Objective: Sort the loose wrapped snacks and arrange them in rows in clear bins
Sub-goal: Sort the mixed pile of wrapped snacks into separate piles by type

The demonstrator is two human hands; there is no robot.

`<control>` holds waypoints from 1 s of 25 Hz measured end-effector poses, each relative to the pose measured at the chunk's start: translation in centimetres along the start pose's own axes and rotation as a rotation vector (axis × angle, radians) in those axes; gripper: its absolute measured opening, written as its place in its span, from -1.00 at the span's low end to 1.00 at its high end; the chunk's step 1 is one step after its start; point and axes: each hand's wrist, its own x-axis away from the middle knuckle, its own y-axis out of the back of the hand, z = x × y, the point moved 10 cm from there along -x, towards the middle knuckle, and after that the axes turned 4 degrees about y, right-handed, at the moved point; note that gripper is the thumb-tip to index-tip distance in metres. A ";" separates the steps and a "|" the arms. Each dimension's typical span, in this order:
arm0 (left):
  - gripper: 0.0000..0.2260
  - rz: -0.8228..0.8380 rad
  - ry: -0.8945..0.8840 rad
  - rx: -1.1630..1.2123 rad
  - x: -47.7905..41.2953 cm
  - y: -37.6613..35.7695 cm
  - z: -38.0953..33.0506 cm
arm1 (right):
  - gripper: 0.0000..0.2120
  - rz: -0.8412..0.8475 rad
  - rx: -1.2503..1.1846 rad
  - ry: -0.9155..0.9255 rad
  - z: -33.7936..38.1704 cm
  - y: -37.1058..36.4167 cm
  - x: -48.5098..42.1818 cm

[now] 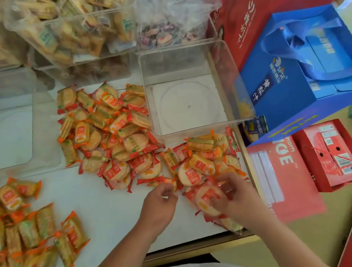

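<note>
Wrapped round rice crackers in red and orange packets lie in a big loose pile point(111, 129) mid-table, with a smaller heap point(208, 158) at the right edge. Rectangular orange and green packets point(26, 233) are spread at the left. My right hand point(231, 195) is closed on a round cracker packet point(204, 199) near the table's right front. My left hand point(159, 201) pinches the end of a red wrapper point(154, 180) just left of it. An empty clear bin point(189, 90) stands behind the hands. Another empty clear bin point(0, 126) stands at the far left.
Filled clear bins of crackers point(74, 27) are stacked at the back, beside a plastic bag of candies point(168, 21). Red point(265, 3) and blue point(293, 76) gift boxes crowd the right side, with red cartons point(334, 156) on the floor below the table edge.
</note>
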 end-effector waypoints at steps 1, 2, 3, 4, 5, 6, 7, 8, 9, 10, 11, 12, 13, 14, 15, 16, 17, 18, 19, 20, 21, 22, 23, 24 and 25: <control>-0.81 -0.010 0.002 -0.010 -0.2 0.3 0.2 | -0.59 0.068 0.107 0.031 0.1 -1.8 0.0; -0.81 -0.020 0.013 -0.028 -0.2 0.6 0.5 | -0.57 0.113 0.182 0.063 0.0 -3.8 0.0; -0.80 -0.029 0.025 -0.054 -0.3 0.9 0.9 | -0.57 0.140 0.250 0.103 0.0 -5.6 -0.4; -0.79 -0.029 0.041 -0.082 -0.2 1.1 1.5 | -0.57 0.146 0.342 0.150 -0.2 -7.4 -0.7; -0.77 -0.030 0.059 -0.111 0.0 1.2 2.1 | -0.56 0.132 0.476 0.200 -0.2 -8.7 -1.1; -0.74 -0.029 0.068 -0.140 0.2 1.2 2.6 | -0.55 0.087 0.607 0.262 -0.1 -9.6 -1.4; -0.72 -0.017 0.070 -0.168 0.5 1.0 3.0 | -0.52 0.045 0.710 0.304 0.0 -10.2 -1.5; -0.70 -0.002 0.066 -0.190 0.8 0.7 3.2 | -0.48 -0.003 0.759 0.330 0.0 -10.2 -1.6; -0.69 0.012 0.054 -0.210 0.9 0.4 3.2 | -0.47 -0.053 0.741 0.348 0.4 -9.8 -1.6; -0.69 0.019 0.016 -0.230 0.9 0.3 2.6 | -0.50 -0.099 0.682 0.366 0.8 -9.1 -1.4; -0.68 0.008 -0.051 -0.260 0.7 0.3 1.2 | -0.57 -0.144 0.608 0.384 1.3 -7.8 -1.1; -0.67 -0.016 -0.149 -0.299 0.5 0.3 -0.9 | -0.64 -0.185 0.519 0.387 1.6 -6.2 -0.9; -0.63 -0.046 -0.276 -0.347 0.2 0.3 -3.5 | -0.70 -0.225 0.425 0.371 1.7 -4.3 -0.7; -0.56 -0.069 -0.418 -0.406 -0.2 -0.2 -6.5 | -0.74 -0.275 0.349 0.348 1.5 -2.3 -0.6; -0.47 -0.076 -0.541 -0.489 -0.7 -1.1 -9.3 | -0.74 -0.342 0.307 0.327 1.1 -0.2 -0.5; -0.36 -0.066 -0.624 -0.597 -1.5 -2.3 -11.5 | -0.70 -0.408 0.313 0.294 0.5 1.5 -0.5; -0.26 -0.039 -0.668 -0.721 -2.6 -3.7 -13.2 | -0.62 -0.442 0.356 0.237 -0.5 2.8 -0.9; -0.18 -0.008 -0.695 -0.844 -3.7 -5.0 -14.4 | -0.51 -0.424 0.417 0.161 -1.7 3.5 -1.5; -0.12 0.030 -0.713 -0.951 -4.8 -6.2 -15.0 | -0.40 -0.366 0.468 0.083 -2.9 3.7 -2.3; -0.08 0.063 -0.728 -1.024 -5.6 -7.1 -15.3 | -0.32 -0.298 0.501 0.017 -4.0 3.7 -2.9; -0.06 0.085 -0.736 -1.065 -6.3 -7.6 -15.2 | -0.28 -0.245 0.509 -0.024 -4.7 3.6 -3.2; -0.06 0.092 -0.739 -1.087 -6.7 -7.8 -15.2 | -0.27 -0.218 0.493 -0.032 -5.0 3.5 -3.4; -0.07 0.089 -0.733 -1.099 -6.9 -7.8 -15.1 | -0.28 -0.218 0.463 -0.015 -4.9 3.6 -3.6; -0.11 0.088 -0.727 -1.109 -7.1 -7.8 -15.0 | -0.29 -0.228 0.434 0.008 -4.7 3.7 -3.8; -0.15 0.094 -0.722 -1.117 -7.2 -7.8 -14.7 | -0.29 -0.238 0.409 0.028 -4.5 3.8 -3.9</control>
